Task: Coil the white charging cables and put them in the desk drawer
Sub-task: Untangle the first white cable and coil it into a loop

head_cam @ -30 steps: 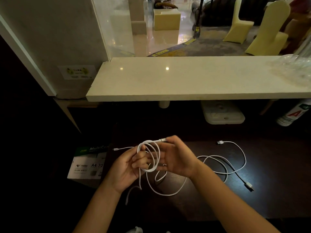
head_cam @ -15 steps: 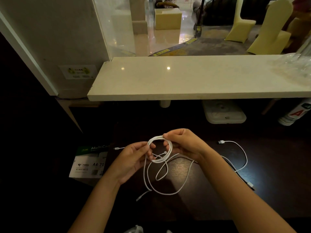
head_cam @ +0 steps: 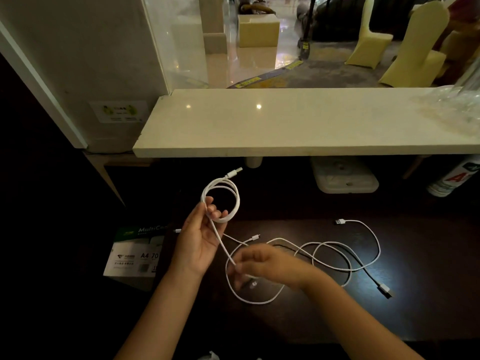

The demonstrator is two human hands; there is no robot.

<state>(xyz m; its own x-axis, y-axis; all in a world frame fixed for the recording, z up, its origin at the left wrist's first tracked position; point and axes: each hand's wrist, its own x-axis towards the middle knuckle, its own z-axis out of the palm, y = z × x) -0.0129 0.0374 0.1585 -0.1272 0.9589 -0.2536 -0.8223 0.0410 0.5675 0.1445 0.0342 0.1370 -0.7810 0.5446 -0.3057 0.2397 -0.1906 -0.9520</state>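
Observation:
My left hand (head_cam: pixel 198 241) holds up a small coil of white charging cable (head_cam: pixel 235 197), its USB plug sticking out at the top. From the coil the loose strand runs down to my right hand (head_cam: pixel 262 265), which pinches it low over the dark desk (head_cam: pixel 415 313); this hand is blurred. A slack loop of the same cable lies below my right hand. A second white cable (head_cam: pixel 363 245) lies uncoiled on the desk to the right, with plugs at the far and near right. No drawer is in view.
A pale stone counter (head_cam: pixel 298 120) overhangs the back of the desk. A ream of A4 paper (head_cam: pixel 135 253) sits at the left. A white tray-like object (head_cam: pixel 342 175) and a white roll (head_cam: pixel 452 178) stand under the counter at the right.
My hands have come apart: the left lifted the coil up and away, the right dropped toward the desk, drawing the loose strand out between them.

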